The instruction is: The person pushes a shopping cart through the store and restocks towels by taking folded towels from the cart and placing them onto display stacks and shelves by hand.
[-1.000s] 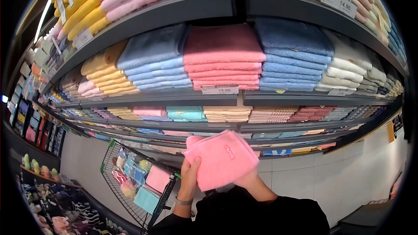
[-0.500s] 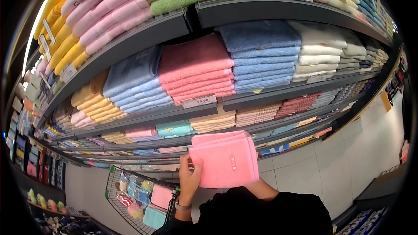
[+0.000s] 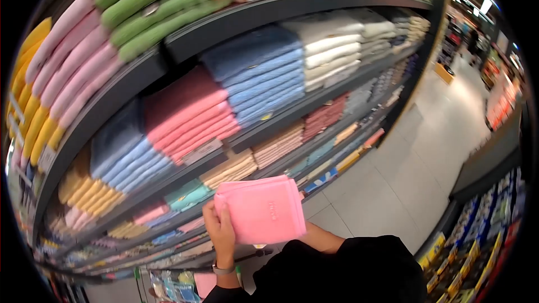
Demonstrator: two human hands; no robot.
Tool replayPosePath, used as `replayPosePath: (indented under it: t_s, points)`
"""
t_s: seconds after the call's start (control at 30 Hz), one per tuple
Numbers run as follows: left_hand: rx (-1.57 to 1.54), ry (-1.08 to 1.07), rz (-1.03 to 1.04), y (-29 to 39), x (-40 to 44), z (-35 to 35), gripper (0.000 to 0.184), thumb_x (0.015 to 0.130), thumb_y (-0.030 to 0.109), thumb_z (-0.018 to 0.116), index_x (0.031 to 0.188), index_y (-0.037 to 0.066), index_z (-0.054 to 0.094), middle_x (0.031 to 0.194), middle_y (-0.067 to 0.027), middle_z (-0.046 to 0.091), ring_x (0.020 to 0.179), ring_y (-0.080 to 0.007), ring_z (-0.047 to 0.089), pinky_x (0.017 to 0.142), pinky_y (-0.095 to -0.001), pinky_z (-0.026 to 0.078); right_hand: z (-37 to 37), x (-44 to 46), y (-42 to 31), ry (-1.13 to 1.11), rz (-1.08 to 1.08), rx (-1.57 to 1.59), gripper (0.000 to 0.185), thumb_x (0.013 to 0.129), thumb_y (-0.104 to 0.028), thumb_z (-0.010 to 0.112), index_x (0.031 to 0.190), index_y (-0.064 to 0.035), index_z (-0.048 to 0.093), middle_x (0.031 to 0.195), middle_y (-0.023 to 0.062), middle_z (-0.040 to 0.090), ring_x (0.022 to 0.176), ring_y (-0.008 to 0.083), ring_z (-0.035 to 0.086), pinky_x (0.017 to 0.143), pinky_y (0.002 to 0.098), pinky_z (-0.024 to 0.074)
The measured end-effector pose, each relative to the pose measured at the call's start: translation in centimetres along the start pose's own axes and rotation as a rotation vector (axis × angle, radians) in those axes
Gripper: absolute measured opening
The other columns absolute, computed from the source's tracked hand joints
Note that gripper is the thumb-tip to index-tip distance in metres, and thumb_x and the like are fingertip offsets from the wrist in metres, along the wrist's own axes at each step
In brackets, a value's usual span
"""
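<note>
A folded pink towel (image 3: pixel 261 210) with small raised lettering is held up in front of my body, low in the middle of the head view. At its left edge my left hand (image 3: pixel 220 225) is closed on it, the thumb lying along the front. My right forearm (image 3: pixel 323 238) runs behind the towel's lower right corner; the right hand and its fingers are hidden there.
Shelves hold folded towels, with a coral stack (image 3: pixel 188 115) and a blue stack (image 3: pixel 258 73) ahead. A shopping cart with packaged goods (image 3: pixel 177 286) stands at bottom left. Boxed goods (image 3: pixel 471 247) line the right. A tiled aisle (image 3: pixel 404 174) runs between.
The view has swung to the right and tilted, showing more of the aisle. The cart has slid mostly out of the bottom. My left hand keeps its hold on the pink towel.
</note>
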State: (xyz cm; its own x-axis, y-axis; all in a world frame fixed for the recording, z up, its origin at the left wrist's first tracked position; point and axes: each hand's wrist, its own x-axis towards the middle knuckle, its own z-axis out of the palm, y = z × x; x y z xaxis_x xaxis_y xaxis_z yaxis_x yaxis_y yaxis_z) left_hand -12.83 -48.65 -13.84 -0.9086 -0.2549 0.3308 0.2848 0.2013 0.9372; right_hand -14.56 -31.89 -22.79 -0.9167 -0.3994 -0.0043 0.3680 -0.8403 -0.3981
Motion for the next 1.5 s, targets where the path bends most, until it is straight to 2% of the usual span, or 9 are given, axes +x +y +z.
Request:
replayPosePath:
  t_s: [0.17,0.6,0.8,1.07,1.1,1.23,1.33,1.47,1.5]
  points:
    - [0.078,-0.189,-0.004,-2.5,1.2,4.2,0.02,0.096,0.013,0.055,0.107,-0.004,0.054,0.1,-0.0095,0.056,0.094,-0.0164,0.052,0.087,-0.0305,0.042,-1.2,-3.6,-1.3,0.065,-0.1,0.013,0.075,0.091,-0.062,0.046,0.139,-0.0055,0.044,0.136,0.0136,0.052,0.123,0.027,0.052,0.102,0.0449,0.0443]
    - [0.015,-0.607,0.003,-1.1,-1.4,7.0,0.02,0.094,0.014,0.057,0.106,-0.002,0.056,0.098,-0.0102,0.058,0.091,-0.0172,0.054,0.085,-0.0315,0.044,-1.5,-7.3,-0.8,0.142,-0.241,0.032,0.071,0.093,-0.059,0.045,0.139,-0.005,0.043,0.137,0.0132,0.051,0.122,0.0262,0.053,0.103,0.0438,0.0435]
    - [0.023,-0.513,0.133,2.7,-1.9,5.9,0.019,0.092,0.012,0.058,0.103,-0.003,0.056,0.095,-0.0122,0.06,0.088,-0.0198,0.055,0.082,-0.0326,0.045,-1.5,-7.0,-0.6,0.135,-0.239,0.05,0.069,0.094,-0.057,0.045,0.139,-0.0048,0.043,0.137,0.013,0.051,0.122,0.0259,0.053,0.103,0.0432,0.0431]
    - [0.168,-0.454,0.066,-3.5,0.9,6.2,0.025,0.092,0.017,0.061,0.109,-0.002,0.057,0.095,-0.0143,0.06,0.089,-0.02,0.056,0.082,-0.0333,0.046,-1.6,-5.2,-0.3,0.129,-0.213,0.071,0.067,0.095,-0.055,0.045,0.139,-0.0046,0.043,0.137,0.0127,0.051,0.122,0.0254,0.053,0.104,0.0425,0.0426]
    - [0.08,-0.477,-0.083,-3.3,1.0,6.0,0.034,0.094,0.021,0.06,0.118,-0.003,0.055,0.108,-0.0135,0.06,0.096,-0.0195,0.057,0.086,-0.0323,0.046,-1.6,-5.0,-0.4,0.129,-0.21,0.071,0.067,0.095,-0.055,0.045,0.139,-0.0045,0.043,0.137,0.0127,0.051,0.122,0.0254,0.053,0.104,0.0425,0.0426]
    - [-0.403,-0.621,-0.62,-4.8,0.6,2.9,0.047,0.095,0.024,0.06,0.13,-0.006,0.049,0.123,-0.012,0.057,0.108,-0.0171,0.056,0.095,-0.0308,0.045,-1.6,-4.6,-0.5,0.132,-0.2,0.071,0.065,0.096,-0.053,0.045,0.139,-0.0044,0.043,0.137,0.0126,0.051,0.122,0.0251,0.053,0.104,0.0421,0.0423]
    - [-0.41,-0.614,-0.667,-5.5,-1.0,1.8,0.047,0.095,0.023,0.061,0.13,-0.006,0.049,0.121,-0.0114,0.059,0.109,-0.0169,0.056,0.095,-0.031,0.045,-1.9,-4.3,-0.6,0.134,-0.192,0.077,0.065,0.097,-0.053,0.045,0.139,-0.0043,0.043,0.137,0.0125,0.051,0.122,0.025,0.053,0.105,0.0418,0.0421]
    - [-0.264,-0.521,-0.55,-6.0,-0.9,1.4,0.04,0.097,0.022,0.057,0.127,-0.005,0.051,0.12,-0.0098,0.061,0.103,-0.0141,0.059,0.088,-0.0287,0.048,-2.4,-4.0,-0.6,0.139,-0.183,0.076,0.063,0.097,-0.052,0.045,0.139,-0.0041,0.042,0.137,0.0123,0.051,0.122,0.0247,0.053,0.105,0.0415,0.0419]
    - [-0.247,-0.474,-0.531,-6.3,-0.9,1.2,0.035,0.097,0.022,0.057,0.121,-0.004,0.054,0.112,-0.0081,0.063,0.097,-0.0121,0.059,0.085,-0.0267,0.048,-2.6,-4.0,-0.6,0.141,-0.183,0.075,0.063,0.097,-0.051,0.045,0.139,-0.0041,0.042,0.137,0.0123,0.051,0.122,0.0247,0.053,0.105,0.0414,0.0418]
